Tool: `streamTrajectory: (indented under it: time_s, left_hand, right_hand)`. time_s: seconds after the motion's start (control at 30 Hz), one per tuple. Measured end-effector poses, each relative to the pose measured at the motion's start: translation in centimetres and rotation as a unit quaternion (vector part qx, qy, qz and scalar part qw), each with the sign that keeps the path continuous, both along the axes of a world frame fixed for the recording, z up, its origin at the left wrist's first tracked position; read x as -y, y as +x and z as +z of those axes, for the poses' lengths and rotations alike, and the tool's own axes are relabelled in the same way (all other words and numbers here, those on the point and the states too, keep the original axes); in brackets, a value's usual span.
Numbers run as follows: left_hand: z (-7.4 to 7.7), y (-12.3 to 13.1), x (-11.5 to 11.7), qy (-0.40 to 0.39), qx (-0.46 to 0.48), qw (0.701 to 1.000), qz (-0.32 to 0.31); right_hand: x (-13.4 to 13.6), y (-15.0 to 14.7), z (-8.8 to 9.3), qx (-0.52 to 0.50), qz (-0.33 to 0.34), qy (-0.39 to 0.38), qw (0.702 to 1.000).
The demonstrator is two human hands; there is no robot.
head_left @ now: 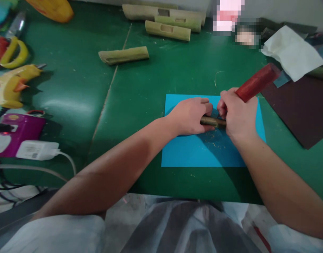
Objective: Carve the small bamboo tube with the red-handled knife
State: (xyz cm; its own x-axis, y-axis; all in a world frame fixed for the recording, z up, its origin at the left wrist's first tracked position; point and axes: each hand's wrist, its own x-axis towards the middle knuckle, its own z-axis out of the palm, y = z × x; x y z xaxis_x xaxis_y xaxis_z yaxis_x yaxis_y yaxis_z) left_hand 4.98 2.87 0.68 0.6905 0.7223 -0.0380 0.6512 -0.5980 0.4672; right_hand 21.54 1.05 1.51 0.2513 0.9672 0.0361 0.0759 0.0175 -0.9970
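Note:
My left hand [191, 114] is wrapped round a thin bamboo piece [210, 121] and holds it low over a blue sheet [203, 154]. In my right hand [240, 114] is a tool with a thick red handle [258, 81], slanting up to the right; its working end is hidden by the fist. That fist sits at the right end of the bamboo piece. Small pale shavings [215, 142] lie on the blue sheet below the hands.
Cut bamboo tubes [174, 30] lie at the back, one bamboo piece [124, 55] nearer. At left are scissors [12, 49], a yellow glue gun [16, 84] and a purple power block [21, 130] with cables. A dark sheet [301, 109] and white paper [293, 51] lie at right.

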Motion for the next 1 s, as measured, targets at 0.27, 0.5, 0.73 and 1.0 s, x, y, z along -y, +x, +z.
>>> streamTrajectory:
  time_s: [0.27,0.5,0.73,1.0]
  left_hand:
    - [-0.3,-0.1,-0.2,-0.019,0.018,1.000,-0.009]
    - [0.2,0.2,-0.3,-0.007,-0.028,1.000,0.004]
    - [0.4,0.2,-0.1,-0.006,-0.027,1.000,0.004]
    - [0.0,0.0,-0.2,-0.014,-0.009,1.000,0.009]
  right_hand:
    - [0.5,-0.5,0.8,-0.046,0.014,-0.007,0.999]
    - [0.1,0.4,-0.2,-0.014,-0.005,0.030,0.999]
    - [-0.3,0.3,-0.1,-0.005,-0.001,0.005,1.000]
    - [-0.1,-0.2,0.2,-0.002,-0.004,-0.014,1.000]
